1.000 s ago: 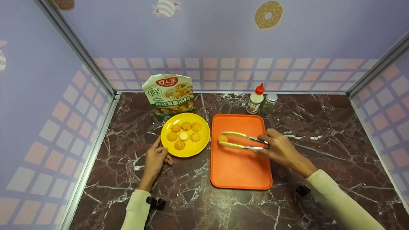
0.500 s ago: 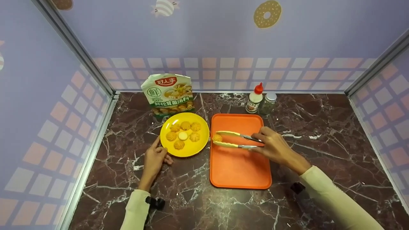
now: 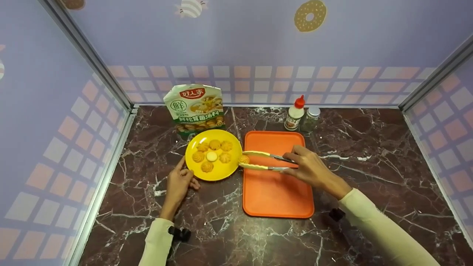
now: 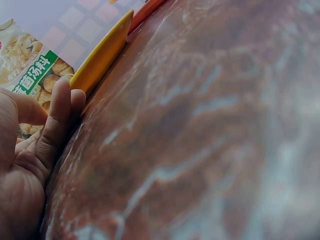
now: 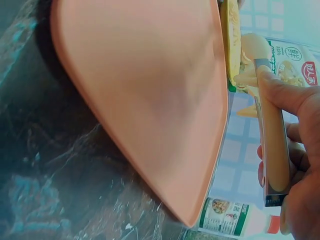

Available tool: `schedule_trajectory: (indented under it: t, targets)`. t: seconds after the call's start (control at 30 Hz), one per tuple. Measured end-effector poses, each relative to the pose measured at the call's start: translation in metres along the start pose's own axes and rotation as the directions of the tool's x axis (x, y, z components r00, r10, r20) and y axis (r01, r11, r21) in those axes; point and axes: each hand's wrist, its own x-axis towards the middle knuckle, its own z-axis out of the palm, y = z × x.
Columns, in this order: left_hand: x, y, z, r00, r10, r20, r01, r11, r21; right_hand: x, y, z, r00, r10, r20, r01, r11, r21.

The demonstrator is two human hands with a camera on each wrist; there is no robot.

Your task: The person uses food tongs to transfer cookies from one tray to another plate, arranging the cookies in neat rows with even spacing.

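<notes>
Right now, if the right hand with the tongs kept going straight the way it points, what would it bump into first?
Probably the yellow plate: the right hand points the tongs leftward, with a cookie at the plate's right rim. Height is unclear.

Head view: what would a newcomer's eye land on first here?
Probably the yellow plate of cookies left of the empty orange tray. At the plate's right rim, tongs gripped by the right hand pinch one cookie. The left hand touches the plate's near-left edge.
</notes>
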Motion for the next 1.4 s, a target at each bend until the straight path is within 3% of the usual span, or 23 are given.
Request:
schedule_trajectory:
  t: [0.63,0.9,1.4]
  targets:
    - [0.0,0.001,0.0,1.0,0.005,-0.006,-0.005,1.0,0.01,0.017,-0.011,0.02,1.0,-0.022,0.015,0.021,1.0,0.021]
    - [0.0,0.0,0.0,1.0,0.012,-0.014,-0.012,1.0,0.024,0.023,-0.015,0.025,0.998,-0.001,0.067,-0.001,0.999,0.032]
    - [-0.001,0.001,0.0,1.0,-0.013,0.002,0.013,1.0,-0.015,0.035,-0.022,0.037,0.996,-0.013,0.092,0.012,1.0,0.015]
